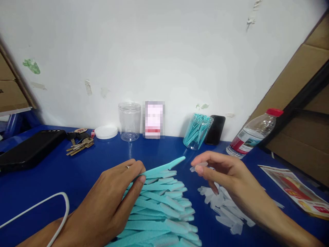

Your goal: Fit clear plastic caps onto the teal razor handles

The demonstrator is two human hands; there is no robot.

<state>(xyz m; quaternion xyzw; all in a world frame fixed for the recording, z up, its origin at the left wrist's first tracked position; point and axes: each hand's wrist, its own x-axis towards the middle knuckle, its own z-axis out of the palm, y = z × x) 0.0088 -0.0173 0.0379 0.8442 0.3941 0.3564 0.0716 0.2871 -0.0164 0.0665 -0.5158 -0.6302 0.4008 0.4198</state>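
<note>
A turquoise stick [164,168] sits between the thumb and fingers of the left hand [110,195], which is closed on one end; the other end points up and to the right, toward the right hand [228,175]. That hand pinches a small cap [194,168] between thumb and forefinger, other fingers loosely curled, the cap near the stick's tip but apart from it. Below the held stick lies a pile of sticks [164,207]; under the right hand, a pile of caps [228,209]. All rest on a blue table [87,175]. Along the wall [164,55] stand a see-through jar [130,120], a tub of sticks [195,133], a dark phone [216,130] just beside it and a bottle [253,133]. A white lid [106,132] and keys [81,146] lie left of the jar.
</note>
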